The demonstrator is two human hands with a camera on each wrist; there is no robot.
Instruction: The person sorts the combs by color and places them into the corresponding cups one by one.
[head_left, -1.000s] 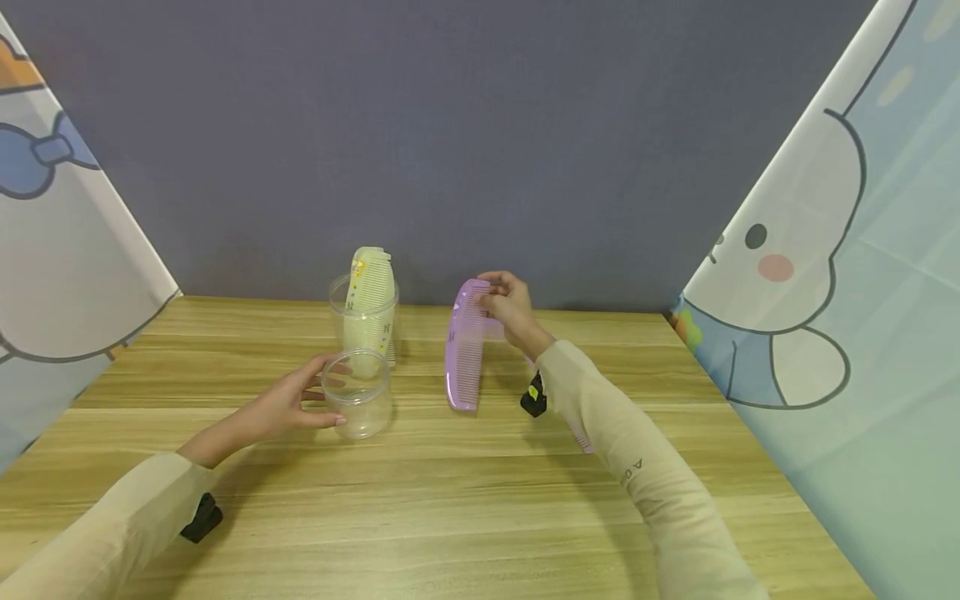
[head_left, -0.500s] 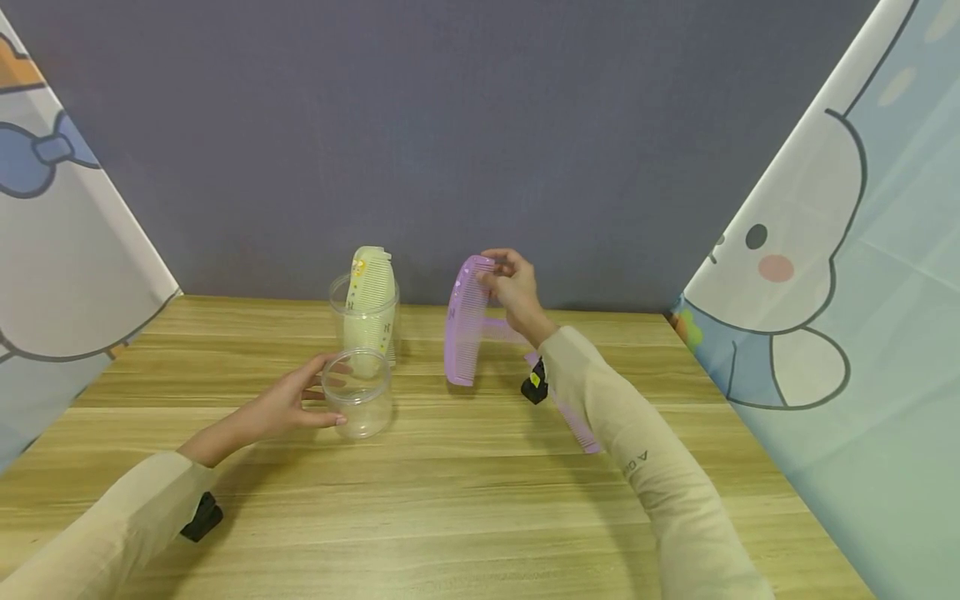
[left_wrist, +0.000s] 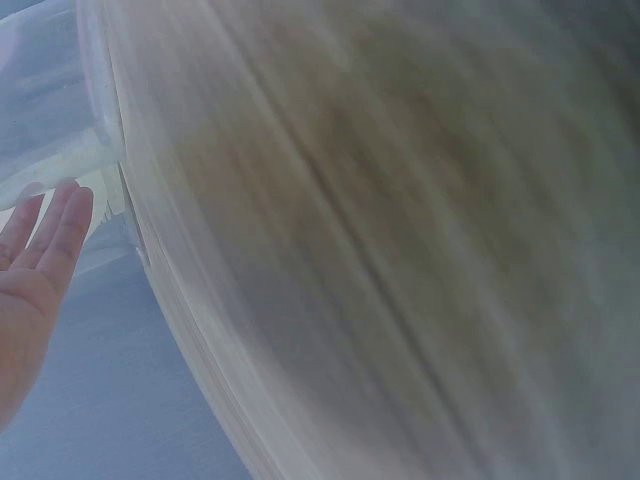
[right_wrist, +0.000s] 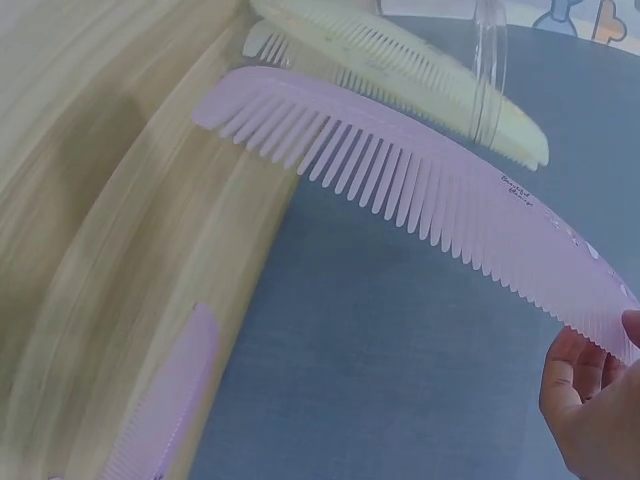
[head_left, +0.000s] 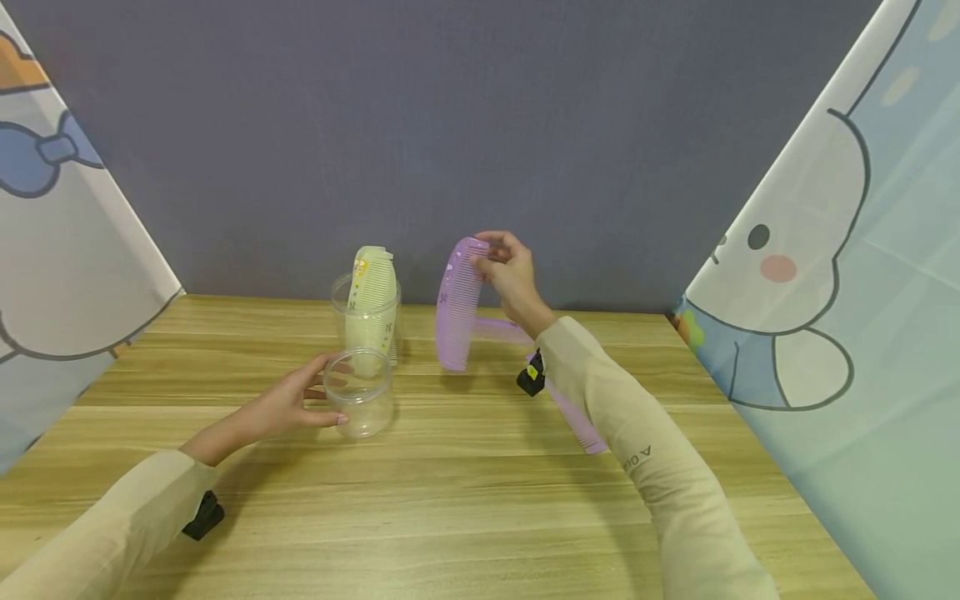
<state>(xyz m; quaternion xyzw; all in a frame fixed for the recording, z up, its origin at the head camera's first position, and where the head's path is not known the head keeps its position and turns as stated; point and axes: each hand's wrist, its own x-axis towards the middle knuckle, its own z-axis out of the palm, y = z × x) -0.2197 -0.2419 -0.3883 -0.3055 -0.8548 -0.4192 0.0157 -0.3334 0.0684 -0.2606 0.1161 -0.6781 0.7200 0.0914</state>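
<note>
By its top end, my right hand (head_left: 512,271) pinches a lilac comb (head_left: 452,312) between thumb and fingers. The comb hangs upright above the table, spine to the left; the right wrist view shows its full row of teeth. My left hand (head_left: 281,408) holds a clear plastic jar (head_left: 369,415) from the left, thumb in front and fingers behind it. Just beyond stands a second clear jar (head_left: 340,331), with pale yellow-green combs (head_left: 372,287) upright in it. In the left wrist view the fingers (left_wrist: 65,232) reach to the jar's wall.
Two more lilac combs lie on the wooden table (head_left: 420,517): a nearer comb (head_left: 576,417) partly under the right forearm, and a farther comb (head_left: 495,329) behind the wrist. A dark wall (head_left: 480,150) closes the back; printed cloths (head_left: 810,250) flank both sides.
My right hand has lifted the lilac comb up and slightly left, its lower end rising from the table. My left hand and both jars have stayed in place.
</note>
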